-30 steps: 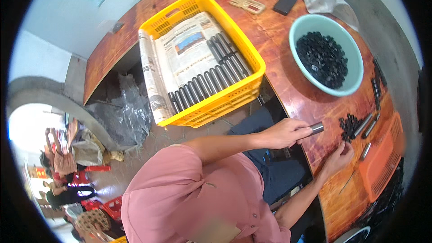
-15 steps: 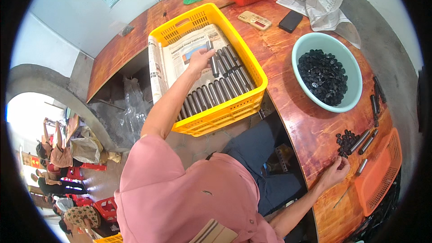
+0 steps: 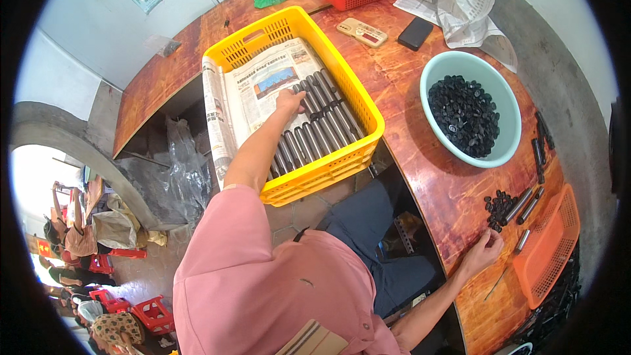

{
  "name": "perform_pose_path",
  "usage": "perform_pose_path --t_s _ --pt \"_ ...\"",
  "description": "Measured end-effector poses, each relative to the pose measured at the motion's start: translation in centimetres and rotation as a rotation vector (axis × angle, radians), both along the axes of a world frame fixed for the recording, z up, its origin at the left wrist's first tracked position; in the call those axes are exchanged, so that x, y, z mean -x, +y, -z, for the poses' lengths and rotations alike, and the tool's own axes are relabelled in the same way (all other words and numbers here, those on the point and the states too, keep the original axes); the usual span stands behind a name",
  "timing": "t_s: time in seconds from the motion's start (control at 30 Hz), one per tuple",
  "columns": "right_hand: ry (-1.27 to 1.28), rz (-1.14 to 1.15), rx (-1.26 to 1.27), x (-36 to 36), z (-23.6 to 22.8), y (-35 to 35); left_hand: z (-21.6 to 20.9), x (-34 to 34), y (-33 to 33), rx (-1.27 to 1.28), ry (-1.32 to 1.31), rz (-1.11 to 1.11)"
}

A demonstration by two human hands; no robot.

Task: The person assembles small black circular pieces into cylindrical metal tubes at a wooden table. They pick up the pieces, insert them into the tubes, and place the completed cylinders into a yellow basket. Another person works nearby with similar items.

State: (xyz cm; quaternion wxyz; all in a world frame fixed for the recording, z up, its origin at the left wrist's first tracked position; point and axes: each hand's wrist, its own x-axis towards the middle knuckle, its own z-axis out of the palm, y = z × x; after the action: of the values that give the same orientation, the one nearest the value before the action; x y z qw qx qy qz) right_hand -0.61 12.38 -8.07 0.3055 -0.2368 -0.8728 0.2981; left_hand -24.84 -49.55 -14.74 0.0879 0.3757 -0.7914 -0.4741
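Note:
My left hand (image 3: 289,101) reaches into the yellow plastic crate (image 3: 376,118). Its fingers are closed at the end of the upper row, on a dark metal tube (image 3: 307,106) lying there. Beside it, more dark metal tubes (image 3: 336,120) lie in two rows over a newspaper lining (image 3: 253,106). On the wooden table to the right, my right hand (image 3: 483,254) has its fingertips pinched together. Whatever they hold, if anything, is too small to make out. Just beyond these fingers is a small pile of black caps (image 3: 501,206), with loose tubes (image 3: 530,206) next to it.
A pale green basin (image 3: 427,105) full of black caps stands on the table (image 3: 420,158). An orange basket (image 3: 549,243) lies at the right edge. A phone (image 3: 415,33), a beige phone case (image 3: 361,31) and red baskets (image 3: 355,1) are farther back. People sit at far left.
The tube in my left hand has gone down into the upper row, beside the other tubes. My right hand stays near the cap pile. The whole view has shifted slightly.

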Motion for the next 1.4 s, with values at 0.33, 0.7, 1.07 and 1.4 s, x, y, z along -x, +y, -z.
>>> perform_pose_path --t_s 0.33,0.7,1.07,1.4 --pt "-0.01 -0.001 0.046 0.3 0.2 -0.1 0.1 0.9 -1.5 0.043 -0.14 0.185" --pt "-0.05 0.025 0.049 0.2 0.7 0.4 -1.9 2.5 0.3 0.725 0.041 0.338" --pt "-0.045 0.046 0.029 0.5 -0.2 -0.7 1.3 9.7 0.7 0.536 -0.038 0.617" --pt "-0.063 0.048 -0.016 0.5 0.2 -0.5 -1.7 7.0 1.5 0.676 0.08 0.558"
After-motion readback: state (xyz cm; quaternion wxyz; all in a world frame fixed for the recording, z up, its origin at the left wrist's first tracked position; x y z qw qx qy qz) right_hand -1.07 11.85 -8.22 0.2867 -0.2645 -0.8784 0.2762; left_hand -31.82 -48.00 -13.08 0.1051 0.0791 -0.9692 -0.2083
